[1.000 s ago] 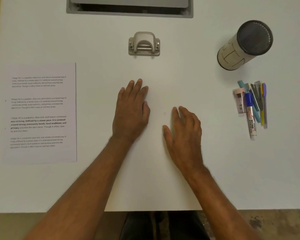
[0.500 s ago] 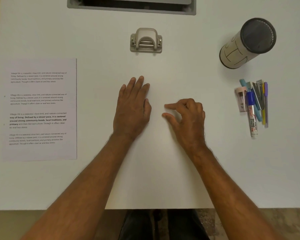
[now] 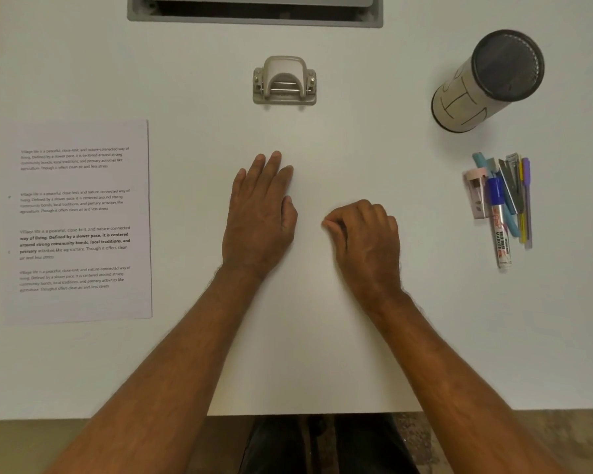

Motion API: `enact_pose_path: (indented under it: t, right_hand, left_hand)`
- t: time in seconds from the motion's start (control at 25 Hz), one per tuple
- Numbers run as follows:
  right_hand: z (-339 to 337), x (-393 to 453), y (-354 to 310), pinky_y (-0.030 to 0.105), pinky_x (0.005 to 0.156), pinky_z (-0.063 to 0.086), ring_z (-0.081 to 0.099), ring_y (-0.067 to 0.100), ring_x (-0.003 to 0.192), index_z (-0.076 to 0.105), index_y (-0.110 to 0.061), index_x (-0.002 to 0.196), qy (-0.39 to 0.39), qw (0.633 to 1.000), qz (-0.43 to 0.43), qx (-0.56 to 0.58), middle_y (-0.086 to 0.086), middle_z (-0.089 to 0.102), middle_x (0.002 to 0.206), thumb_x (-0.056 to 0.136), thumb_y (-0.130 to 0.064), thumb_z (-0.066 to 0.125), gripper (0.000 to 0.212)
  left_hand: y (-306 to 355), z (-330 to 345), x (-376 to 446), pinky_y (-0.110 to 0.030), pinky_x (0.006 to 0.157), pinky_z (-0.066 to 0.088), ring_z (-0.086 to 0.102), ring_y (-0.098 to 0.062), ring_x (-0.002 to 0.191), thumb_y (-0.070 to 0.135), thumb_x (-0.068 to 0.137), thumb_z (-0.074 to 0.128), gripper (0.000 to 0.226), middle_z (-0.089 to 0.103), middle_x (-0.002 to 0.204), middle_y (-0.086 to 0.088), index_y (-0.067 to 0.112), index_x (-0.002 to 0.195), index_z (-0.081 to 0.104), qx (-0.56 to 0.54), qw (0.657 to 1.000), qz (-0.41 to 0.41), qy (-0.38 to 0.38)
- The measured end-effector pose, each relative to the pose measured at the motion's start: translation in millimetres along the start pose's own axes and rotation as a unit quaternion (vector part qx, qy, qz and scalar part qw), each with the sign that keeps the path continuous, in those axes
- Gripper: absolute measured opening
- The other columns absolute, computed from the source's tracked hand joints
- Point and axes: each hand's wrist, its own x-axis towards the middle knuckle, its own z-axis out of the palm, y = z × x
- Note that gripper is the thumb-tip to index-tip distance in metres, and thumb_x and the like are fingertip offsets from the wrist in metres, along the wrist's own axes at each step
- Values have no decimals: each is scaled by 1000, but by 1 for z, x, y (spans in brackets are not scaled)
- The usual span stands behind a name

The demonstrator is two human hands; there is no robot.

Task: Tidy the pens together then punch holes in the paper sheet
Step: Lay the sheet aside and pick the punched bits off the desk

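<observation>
The left hand (image 3: 259,217) lies flat on the white table (image 3: 322,354), palm down, with the fingers straight and close together and the thumb laid beside them. The right hand (image 3: 365,239) rests next to it, not touching it; its fingers are curled into a loose fist with the tips tucked toward the thumb, and it holds nothing.

The pens (image 3: 514,203) lie in a small bundle on the right side of the table, well apart from the right hand. In the bundle there are a whiteboard marker (image 3: 500,227) with a blue cap, a light blue pen, a yellow one and a purple one, all lying nearly parallel and touching each other. A small pink-capped container (image 3: 476,193) lies just on the left of the marker. Beyond the bundle stands a beige cylindrical holder (image 3: 483,83) with a dark mesh interior.

The paper sheet (image 3: 79,220), printed with four blocks of text, lies flat on the left side of the table, well apart from the left hand. The beige hole punch (image 3: 284,82) stands at the far middle of the table, beyond both hands. Behind it there is a grey recessed opening (image 3: 254,12) in the tabletop.
</observation>
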Motion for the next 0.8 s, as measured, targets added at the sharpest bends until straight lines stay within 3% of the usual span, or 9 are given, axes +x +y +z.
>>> enact_pose_path:
  t: [0.12, 0.24, 0.32, 0.44, 0.52, 0.68, 0.8]
  right_hand:
    - [-1, 2, -5, 41, 69, 43, 55, 24, 82, 67, -17, 97, 10, 999, -6, -34, 3, 65, 94, 106, -24, 57, 15]
    - [-6, 4, -7, 39, 73, 42, 54, 24, 84, 65, -17, 96, -15, 1000, 16, -16, 1, 64, 96, 105, -18, 57, 12]
    - [-13, 6, -5, 32, 79, 43, 54, 17, 88, 62, -22, 95, -37, 995, 70, 64, -6, 61, 99, 103, -15, 55, 12]
    - [-32, 14, -2, 9, 79, 41, 54, -1, 89, 58, -30, 95, -26, 964, 167, 203, -13, 57, 100, 103, -15, 54, 18]
    - [-49, 27, 2, 7, 80, 42, 55, -8, 90, 60, -28, 98, 5, 948, 197, 250, -7, 60, 102, 104, -14, 55, 16]
    - [-94, 72, 19, 24, 79, 47, 55, 11, 89, 60, -24, 97, 110, 935, 200, 270, 2, 63, 99, 104, -17, 55, 11]
    - [-130, 110, 40, 20, 82, 47, 56, 3, 89, 60, -23, 95, 201, 937, 185, 217, 6, 65, 103, 101, -20, 54, 9]
  left_hand:
    - [0, 0, 0, -46, 130, 15, 24, -24, 157, 20, 102, 44, 50, 34, 166, -5, 14, 151, 47, 2, 1000, 2, 4]
    - [0, 0, 0, -45, 130, 15, 24, -24, 157, 20, 102, 43, 50, 34, 166, -5, 13, 151, 46, 2, 1000, 2, 4]
    - [1, 0, 0, -45, 130, 15, 24, -24, 157, 19, 101, 43, 50, 35, 166, -5, 13, 151, 47, 1, 1000, 2, 6]
    - [1, -1, -1, -44, 130, 14, 25, -24, 157, 17, 101, 44, 49, 36, 166, -5, 13, 150, 48, -6, 1000, 0, 8]
    - [2, -2, -1, -44, 130, 14, 25, -25, 157, 16, 100, 45, 49, 36, 165, -5, 13, 149, 49, -12, 1000, -2, 8]
    - [3, -3, -2, -42, 130, 11, 24, -23, 157, 14, 100, 47, 49, 35, 166, -5, 13, 150, 48, -21, 1000, -2, 6]
    - [1, -1, -1, -39, 130, 9, 23, -22, 157, 15, 100, 46, 49, 35, 166, -4, 14, 150, 48, -18, 1000, -1, 10]
